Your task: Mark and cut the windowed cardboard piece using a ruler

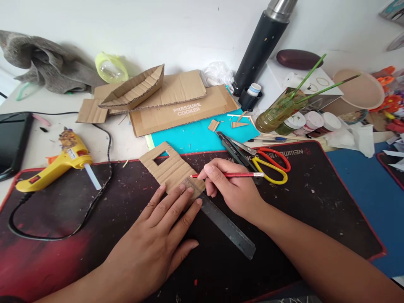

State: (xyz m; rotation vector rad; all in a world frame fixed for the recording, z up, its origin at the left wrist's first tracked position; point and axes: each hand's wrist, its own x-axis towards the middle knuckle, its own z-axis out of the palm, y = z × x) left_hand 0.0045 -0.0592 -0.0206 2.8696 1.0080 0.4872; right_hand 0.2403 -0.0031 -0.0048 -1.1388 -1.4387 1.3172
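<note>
My left hand (160,235) lies flat with its fingers outstretched, pressing a clear ruler (227,225) onto a piece of cardboard (170,168). The cardboard has a rectangular hole near its far end. The ruler's near end sticks out over the dark mat. In my right hand (229,187) is a red pencil (241,174), held between thumb and fingers. Its tip is at the ruler's far end, over the cardboard; whether it touches I cannot tell. Just beyond my right hand lie scissors (273,166) with red and yellow handles and a dark utility knife (233,149).
A yellow glue gun (59,162) with a looping black cord lies at left. Behind are a folded cardboard shape (135,92), a printed cardboard panel (189,109) and a turquoise sheet (186,136). A black flask (263,44), a jar with brushes (277,109) and paint pots (312,122) stand back right.
</note>
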